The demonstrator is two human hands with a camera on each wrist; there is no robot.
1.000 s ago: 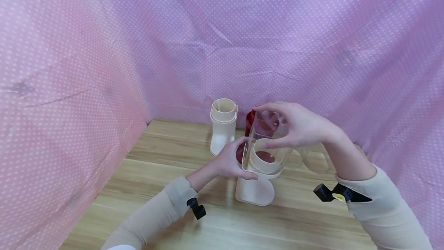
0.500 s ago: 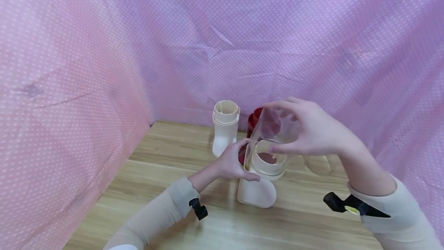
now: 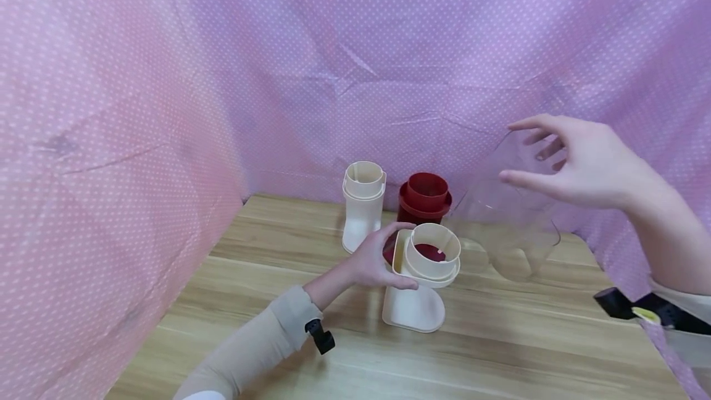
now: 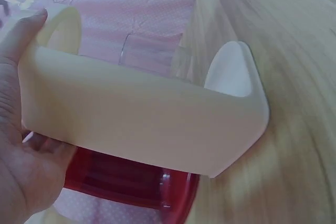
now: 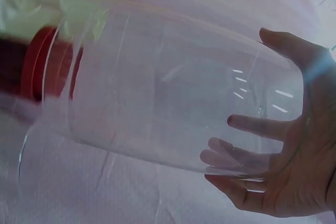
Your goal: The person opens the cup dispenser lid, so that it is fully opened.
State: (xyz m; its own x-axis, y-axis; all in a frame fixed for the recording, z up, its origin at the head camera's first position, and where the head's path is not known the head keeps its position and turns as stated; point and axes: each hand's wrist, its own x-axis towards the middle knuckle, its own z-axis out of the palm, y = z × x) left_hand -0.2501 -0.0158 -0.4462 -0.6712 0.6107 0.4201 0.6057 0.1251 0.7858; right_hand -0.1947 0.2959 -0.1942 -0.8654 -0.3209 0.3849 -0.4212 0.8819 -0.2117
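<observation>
My left hand (image 3: 369, 259) holds the upper part of a cream plastic stand (image 3: 413, 307) upright on the table, thumb on the near side. The stand has a round open collar on top and a flat rounded foot. In the left wrist view, the broad back of the cream stand (image 4: 131, 108) slopes down to its foot. Raised to the right, my right hand (image 3: 589, 165) grips a clear, bottle-like container (image 5: 168, 93) by its end, fingers and thumb spread round it. The container tilts, its other end towards the lower left, apart from the stand.
A second cream stand (image 3: 362, 202) stands behind my left hand. Beside it is a red stand (image 3: 426, 193), partly hidden by the held one. Another clear container (image 3: 516, 264) lies on the wooden table (image 3: 266, 270), overlapped by the held one. Pink dotted cloth (image 3: 311, 110) encloses the back and sides.
My right hand has lifted the clear container off the cream stand's collar and carried it up and to the right. My left hand keeps its hold. The red stand shows more fully.
</observation>
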